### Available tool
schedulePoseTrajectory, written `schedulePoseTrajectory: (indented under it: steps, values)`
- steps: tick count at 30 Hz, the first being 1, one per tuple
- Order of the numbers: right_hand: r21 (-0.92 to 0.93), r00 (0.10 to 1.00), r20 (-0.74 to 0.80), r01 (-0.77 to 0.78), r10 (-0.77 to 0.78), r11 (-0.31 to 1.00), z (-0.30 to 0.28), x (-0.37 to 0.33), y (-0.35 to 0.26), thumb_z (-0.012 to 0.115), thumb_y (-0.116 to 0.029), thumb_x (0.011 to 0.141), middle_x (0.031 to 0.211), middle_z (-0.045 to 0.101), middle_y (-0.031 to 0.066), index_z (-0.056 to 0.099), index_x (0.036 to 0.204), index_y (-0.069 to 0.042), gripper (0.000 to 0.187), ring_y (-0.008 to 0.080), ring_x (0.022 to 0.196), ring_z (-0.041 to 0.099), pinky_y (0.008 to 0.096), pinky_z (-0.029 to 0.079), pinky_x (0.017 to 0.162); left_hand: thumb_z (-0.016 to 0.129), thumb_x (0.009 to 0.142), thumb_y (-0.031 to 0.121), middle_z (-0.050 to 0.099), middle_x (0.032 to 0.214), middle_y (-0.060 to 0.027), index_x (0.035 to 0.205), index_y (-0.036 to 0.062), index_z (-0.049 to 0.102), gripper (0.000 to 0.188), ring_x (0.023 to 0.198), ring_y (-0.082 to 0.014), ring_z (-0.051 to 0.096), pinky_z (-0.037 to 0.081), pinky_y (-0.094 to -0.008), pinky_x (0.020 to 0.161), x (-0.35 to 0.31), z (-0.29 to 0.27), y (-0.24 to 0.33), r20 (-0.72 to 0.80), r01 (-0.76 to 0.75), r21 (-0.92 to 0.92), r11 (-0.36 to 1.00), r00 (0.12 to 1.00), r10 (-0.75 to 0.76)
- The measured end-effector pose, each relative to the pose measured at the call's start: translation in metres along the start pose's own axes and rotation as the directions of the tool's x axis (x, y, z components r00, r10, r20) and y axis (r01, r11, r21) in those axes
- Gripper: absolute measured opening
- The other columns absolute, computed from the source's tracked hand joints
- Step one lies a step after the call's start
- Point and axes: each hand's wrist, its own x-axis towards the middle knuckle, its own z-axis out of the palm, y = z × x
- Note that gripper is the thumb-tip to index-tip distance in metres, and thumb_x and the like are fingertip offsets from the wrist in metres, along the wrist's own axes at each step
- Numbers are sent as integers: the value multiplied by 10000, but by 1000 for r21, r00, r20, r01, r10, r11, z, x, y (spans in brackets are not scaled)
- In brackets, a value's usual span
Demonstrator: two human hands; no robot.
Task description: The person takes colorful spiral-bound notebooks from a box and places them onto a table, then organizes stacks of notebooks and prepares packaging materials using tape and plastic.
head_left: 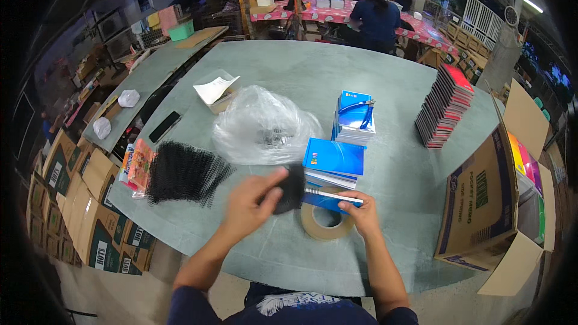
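Observation:
My right hand [362,213] grips a small blue memo pad [325,199] by its right end, its white page edges showing. My left hand [253,201], smeared by motion, has its thumb and fingers on a piece of black mesh [291,191], which meets the pad's left end. Whether the pad is inside the mesh, I cannot tell. Under the pad lies a roll of clear tape [313,227]. Just beyond stands a stack of blue memo pads [334,157]. Left of my left hand, a fanned pile of black mesh pieces [183,173] rests on the table.
Behind are a clear plastic bag [259,123] and another blue pad stack [355,127] topped by a blue-handled tool [366,114]. A tall red pad stack [445,105] and an open carton [481,198] stand right. A phone [164,126] lies left. A person [377,18] sits beyond.

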Motion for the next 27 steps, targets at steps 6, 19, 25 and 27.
schedulePoseTrajectory:
  steps: [6, 19, 25, 27]
  values:
    - [-60, 995, 81, -50, 55, 997, 5, 3, -1, 724, -47, 718, 908, 663, 67, 674, 953, -6, 243, 138, 833, 602, 267, 469, 760, 615, 791, 102, 616, 814, -98, 1177, 179, 603, 393, 736, -243, 593, 487, -365, 683, -2, -5, 1, -28, 80, -124, 989, 996, -84]
    - [-285, 988, 156, 52, -8, 957, -25, 8, 24, 730, -117, 707, 1041, 600, 118, 560, 1106, 52, 465, 184, 918, 575, 306, 460, 823, 591, 823, 173, 593, 950, -139, 1247, 194, 535, 428, 874, -311, 581, 463, -404, 733, -7, 35, -6, 232, 49, -219, 975, 973, 3]
    - [-294, 991, 136, 47, -7, 955, -21, 6, 37, 616, -54, 798, 917, 630, 66, 607, 1057, 45, 277, 170, 806, 580, 282, 468, 705, 570, 840, 153, 584, 906, -141, 1243, 146, 534, 404, 861, -309, 570, 455, -406, 757, -8, 36, 13, 417, 24, -187, 982, 907, 57]
    - [-477, 978, 174, 186, -115, 859, -27, 3, 36, 617, -39, 797, 907, 635, 81, 606, 1049, 55, 269, 164, 790, 576, 284, 471, 698, 577, 833, 155, 593, 941, -148, 1217, 108, 546, 388, 878, -310, 568, 456, -390, 754, 18, 36, 12, 68, 68, -313, 947, 996, -49]
